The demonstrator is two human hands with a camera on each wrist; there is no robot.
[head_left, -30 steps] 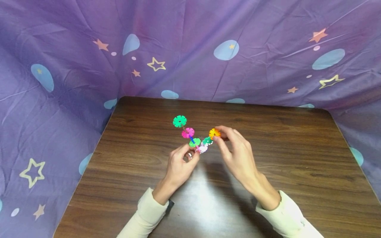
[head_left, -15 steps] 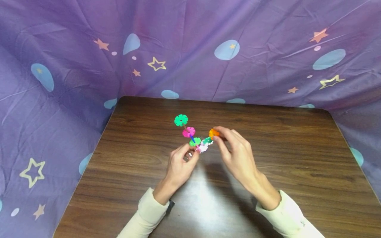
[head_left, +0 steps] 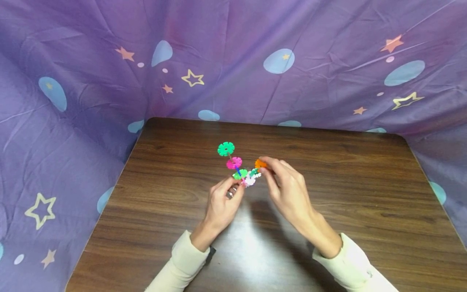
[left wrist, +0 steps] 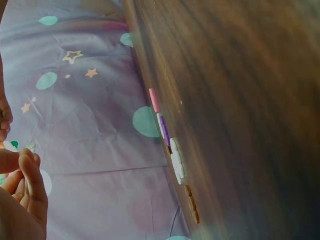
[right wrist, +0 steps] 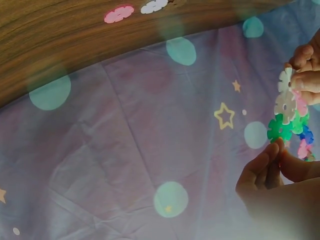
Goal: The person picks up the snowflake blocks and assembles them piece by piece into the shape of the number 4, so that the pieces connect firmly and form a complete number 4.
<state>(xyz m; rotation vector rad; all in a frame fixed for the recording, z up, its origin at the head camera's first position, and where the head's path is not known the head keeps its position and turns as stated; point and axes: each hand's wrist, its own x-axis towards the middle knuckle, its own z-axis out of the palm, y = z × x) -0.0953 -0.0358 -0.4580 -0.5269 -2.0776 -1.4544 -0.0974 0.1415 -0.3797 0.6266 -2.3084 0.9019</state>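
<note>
A chain of interlocking snowflake discs is held above the table between both hands. At its far end in the head view is a green disc [head_left: 226,149], followed by a pink disc [head_left: 234,163], a blue one on edge and a light green disc [head_left: 240,174]. My left hand [head_left: 221,202] pinches the chain at its bend, beside a white disc [head_left: 250,179]. On the other side, my right hand [head_left: 292,188] pinches an orange disc [head_left: 259,164] between thumb and fingers, right at a darker green disc [right wrist: 279,128]. Fingers cover part of the orange disc.
Loose discs lie on the wooden table [head_left: 164,162] in the wrist views: a pink disc [left wrist: 154,100], a purple disc [left wrist: 165,131], white discs [left wrist: 176,162] and a brown disc [left wrist: 192,204]. A purple patterned cloth [head_left: 233,61] hangs behind the table and at its sides.
The chain's green and pink end has swung slightly right. The orange disc has turned more edge-on and shifted a little left with the right hand; both hands keep their pinch.
</note>
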